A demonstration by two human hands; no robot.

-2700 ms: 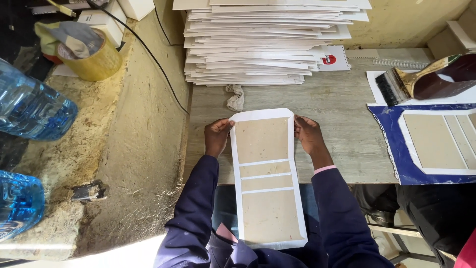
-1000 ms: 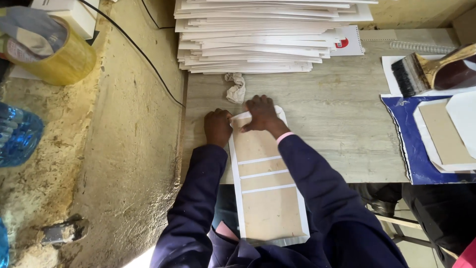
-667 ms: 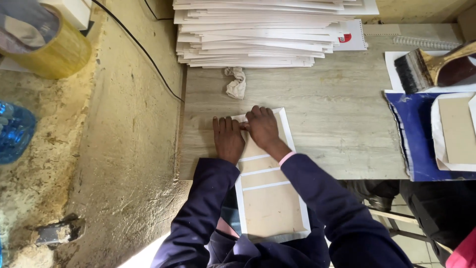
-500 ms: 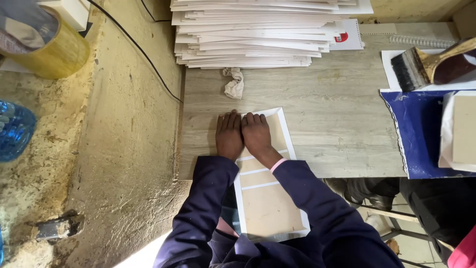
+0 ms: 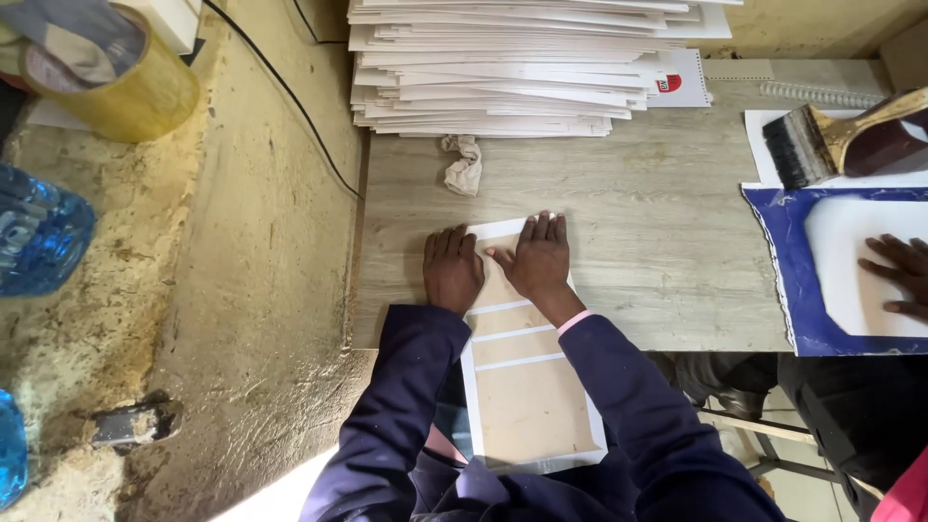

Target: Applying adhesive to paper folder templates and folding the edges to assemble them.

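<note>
At the desk's (image 5: 667,290) near edge, a white-bordered board cover (image 5: 527,387) is laid flat, its far end on the desk and its near end overhanging toward the lap. Both hands are pressed palm-down on its far end, side by side, fingers extended: the left hand (image 5: 451,269) at the left border, the right hand (image 5: 537,257) beside it. Nothing is pinched. A paper stack (image 5: 522,68) is seen along the far edge, a rag (image 5: 464,164) just before it.

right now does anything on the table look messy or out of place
Mostly tidy. The tall stack of white sheets is uneven, edges jutting out at different lengths. A crumpled rag lies loose below it. Both hands press flat on the board cover, which overhangs the table.
</note>
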